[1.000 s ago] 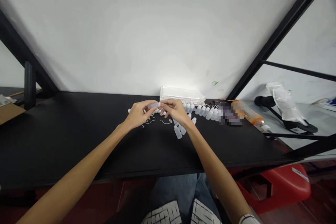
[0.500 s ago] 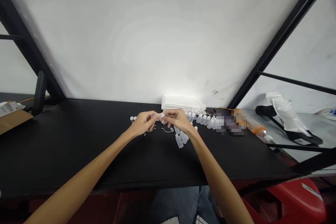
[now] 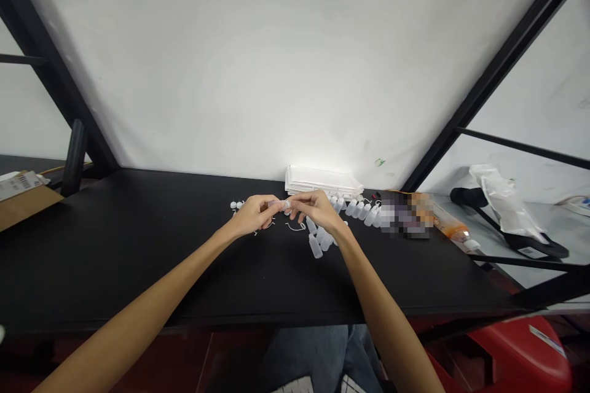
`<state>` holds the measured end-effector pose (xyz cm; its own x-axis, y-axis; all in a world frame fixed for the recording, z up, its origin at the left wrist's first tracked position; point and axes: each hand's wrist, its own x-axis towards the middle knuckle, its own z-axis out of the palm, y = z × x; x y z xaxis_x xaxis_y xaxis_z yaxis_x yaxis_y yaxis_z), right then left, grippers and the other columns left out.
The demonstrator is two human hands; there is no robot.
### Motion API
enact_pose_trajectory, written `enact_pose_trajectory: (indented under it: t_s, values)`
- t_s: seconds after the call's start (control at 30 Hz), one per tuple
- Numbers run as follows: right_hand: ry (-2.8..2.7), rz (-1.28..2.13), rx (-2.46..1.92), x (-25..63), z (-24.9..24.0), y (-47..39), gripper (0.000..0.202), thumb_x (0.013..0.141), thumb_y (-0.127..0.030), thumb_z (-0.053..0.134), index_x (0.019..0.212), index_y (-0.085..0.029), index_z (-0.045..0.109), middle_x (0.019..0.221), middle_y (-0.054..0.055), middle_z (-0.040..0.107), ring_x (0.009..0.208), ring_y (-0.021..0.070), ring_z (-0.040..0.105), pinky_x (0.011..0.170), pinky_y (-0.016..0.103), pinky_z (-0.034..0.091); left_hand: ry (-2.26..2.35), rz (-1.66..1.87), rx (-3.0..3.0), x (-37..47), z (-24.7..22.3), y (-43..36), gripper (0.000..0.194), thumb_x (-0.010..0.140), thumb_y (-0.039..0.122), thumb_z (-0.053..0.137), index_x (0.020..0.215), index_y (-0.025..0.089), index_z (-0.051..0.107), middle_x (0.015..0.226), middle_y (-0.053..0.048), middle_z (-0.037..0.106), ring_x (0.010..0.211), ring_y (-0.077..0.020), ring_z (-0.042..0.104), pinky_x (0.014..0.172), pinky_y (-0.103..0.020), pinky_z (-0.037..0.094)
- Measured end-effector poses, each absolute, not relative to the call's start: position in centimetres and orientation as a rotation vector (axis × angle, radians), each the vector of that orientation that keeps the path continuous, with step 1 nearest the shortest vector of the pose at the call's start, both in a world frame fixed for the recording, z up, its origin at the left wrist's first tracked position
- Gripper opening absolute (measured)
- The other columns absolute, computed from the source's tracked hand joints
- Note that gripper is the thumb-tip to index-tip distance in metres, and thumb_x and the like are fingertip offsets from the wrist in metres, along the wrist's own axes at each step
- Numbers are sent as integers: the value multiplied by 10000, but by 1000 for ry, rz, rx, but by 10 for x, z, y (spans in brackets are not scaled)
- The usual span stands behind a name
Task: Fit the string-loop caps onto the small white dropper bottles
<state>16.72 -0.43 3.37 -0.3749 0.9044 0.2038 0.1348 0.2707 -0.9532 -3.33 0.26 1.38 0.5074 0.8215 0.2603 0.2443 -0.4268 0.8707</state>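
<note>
My left hand (image 3: 252,216) is closed around a small translucent plastic bottle (image 3: 275,203), held sideways above the black table. At its right end, the fingertips of my right hand (image 3: 317,210) pinch the white cap (image 3: 286,204); fingers partly cover it. Below my right wrist lies a loose group of similar bottles (image 3: 316,247). Thin bent white tubes (image 3: 295,227) rest on the table between the hands. A few white caps (image 3: 236,204) are just left of my left hand. Beyond my right hand, a row of capped bottles (image 3: 360,209) runs to the right.
A stack of flat white packets (image 3: 322,179) lies against the wall. On the right are a blurred patch, an orange-labelled bottle (image 3: 458,233) and a plastic bag (image 3: 504,199). A cardboard box (image 3: 30,206) sits far left. Black frame posts flank the table (image 3: 115,258); a red stool (image 3: 520,353) stands below right.
My right fingers have drawn in slightly around the cap end of the bottle. The view has shifted a little; the things on the table lie as before.
</note>
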Motion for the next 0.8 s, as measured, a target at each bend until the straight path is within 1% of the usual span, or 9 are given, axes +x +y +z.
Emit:
enact_pose_trajectory:
  t_s: [0.13, 0.4, 0.5, 0.6, 0.7, 0.8]
  values:
    - [-1739, 1150, -985, 169, 32, -3, 305, 726, -394, 722, 852, -119, 762, 714, 68, 691, 630, 160, 649, 500, 242, 507, 891, 900, 1956, -32, 15, 1, 367, 903, 481, 532, 938, 136, 651, 475, 56, 455, 416, -76, 419, 434, -188, 332]
    - [-1752, 1132, -937, 169, 30, -2, 337, 669, -394, 790, 866, -121, 773, 701, 60, 683, 645, 165, 638, 529, 275, 544, 924, 876, 1943, -31, 15, -1, 396, 918, 503, 494, 931, 137, 643, 442, 54, 460, 398, -80, 435, 446, -191, 349]
    - [-1748, 1157, -903, 169, 31, -2, 339, 677, -402, 786, 878, -129, 777, 734, 65, 697, 658, 164, 644, 561, 290, 562, 907, 889, 1865, -30, 16, -1, 398, 914, 509, 495, 879, 132, 618, 442, 61, 442, 373, -78, 447, 434, -194, 345]
    - [-1753, 1185, -879, 169, 33, -4, 343, 677, -405, 789, 885, -132, 777, 766, 72, 706, 662, 161, 647, 583, 301, 572, 871, 926, 1783, -29, 16, -2, 401, 910, 512, 504, 769, 141, 564, 445, 76, 391, 352, -74, 446, 412, -195, 325]
    - [-1757, 1210, -867, 168, 36, -6, 350, 666, -412, 799, 869, -128, 776, 741, 65, 701, 643, 153, 644, 586, 298, 571, 842, 945, 1730, -28, 16, -2, 426, 909, 515, 508, 684, 153, 517, 423, 92, 320, 327, -70, 415, 397, -201, 320]
    - [-1757, 1226, -885, 167, 37, -9, 363, 669, -421, 797, 859, -113, 770, 701, 58, 695, 612, 146, 642, 591, 297, 570, 847, 941, 1685, -27, 16, -2, 477, 916, 531, 490, 619, 157, 493, 395, 93, 290, 311, -68, 396, 402, -210, 335]
